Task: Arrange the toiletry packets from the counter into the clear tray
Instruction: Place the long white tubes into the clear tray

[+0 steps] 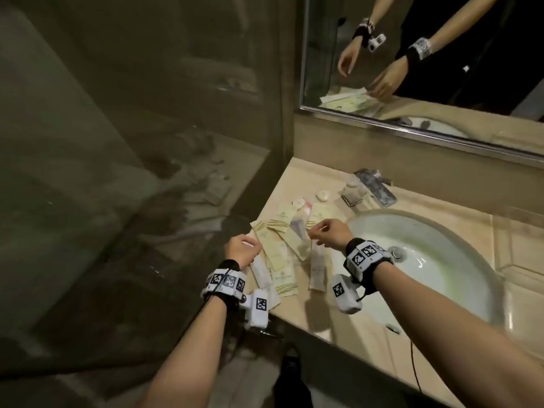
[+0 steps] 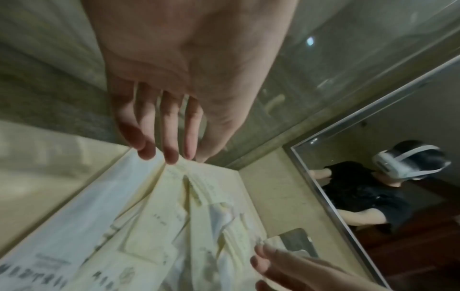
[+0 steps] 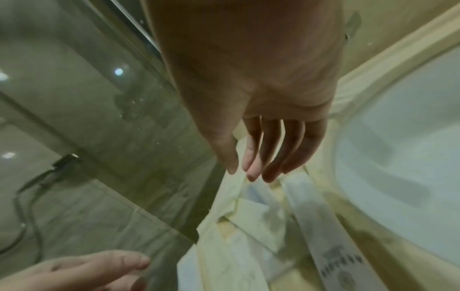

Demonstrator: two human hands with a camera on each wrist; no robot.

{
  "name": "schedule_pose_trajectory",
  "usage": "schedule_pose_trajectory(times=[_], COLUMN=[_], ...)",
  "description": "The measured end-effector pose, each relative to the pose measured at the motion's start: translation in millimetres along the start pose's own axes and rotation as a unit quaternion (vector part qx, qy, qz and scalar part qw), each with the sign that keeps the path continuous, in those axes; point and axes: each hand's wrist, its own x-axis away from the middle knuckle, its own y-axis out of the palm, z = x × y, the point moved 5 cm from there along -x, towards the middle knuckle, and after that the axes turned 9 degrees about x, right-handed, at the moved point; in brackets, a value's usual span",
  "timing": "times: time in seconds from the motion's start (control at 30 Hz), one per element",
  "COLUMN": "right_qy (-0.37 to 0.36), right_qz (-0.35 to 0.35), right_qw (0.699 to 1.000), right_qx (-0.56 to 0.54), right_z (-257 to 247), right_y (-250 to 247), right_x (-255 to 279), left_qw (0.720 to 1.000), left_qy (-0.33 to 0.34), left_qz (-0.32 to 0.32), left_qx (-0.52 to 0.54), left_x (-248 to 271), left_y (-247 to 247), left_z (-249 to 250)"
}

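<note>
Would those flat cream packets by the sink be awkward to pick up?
Probably a bit. The packets look thin and flat, so likely light and bendy. They overlap in a loose pile on the smooth counter, so a push would probably slide several together.

A white oval sink (image 1: 435, 260) is set into the beige bench (image 1: 321, 301), with a metal drain (image 1: 397, 254) at its bottom. Behind the sink stands a chrome tap (image 1: 375, 187), and small round soaps (image 1: 323, 196) lie near it. A framed mirror (image 1: 412, 54) hangs on the wall above. A glass partition (image 1: 132, 172) rises at the bench's left end.
</note>
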Motion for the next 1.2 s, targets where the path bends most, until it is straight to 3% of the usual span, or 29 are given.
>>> schedule_pose_trajectory(times=[0.07,0.2,0.4,0.63,0.87,1.2], right_qy=[0.043,0.129,0.172,0.159,0.132,0.104], right_qz=[0.025,0.018,0.058,0.017,-0.057,-0.06], right_qw=[0.998,0.982,0.97,0.975,0.98,0.99], right_qx=[0.049,0.133,0.164,0.156,0.137,0.075], right_z=[13.5,46.2,65.1,66.5,66.4,76.5], right_y=[4.9,22.2,34.2,38.4,30.2,-6.3], right_x=[-16.6,-30.2,-37.2,-38.0,-27.8,24.8], left_qw=[0.999,0.99,0.98,0.976,0.979,0.993], left_qy=[-0.015,-0.114,-0.166,-0.174,-0.168,-0.093], left_qz=[0.023,0.04,0.068,0.097,0.048,0.064], left_qx=[-0.037,-0.078,-0.089,-0.083,-0.104,-0.042], left_x=[-21.4,-37.3,-40.7,-31.6,-17.4,48.1], left_y=[1.6,7.0,20.7,26.9,22.5,26.2], left_z=[-10.3,-36.3,-49.3,-49.8,-47.4,13.3])
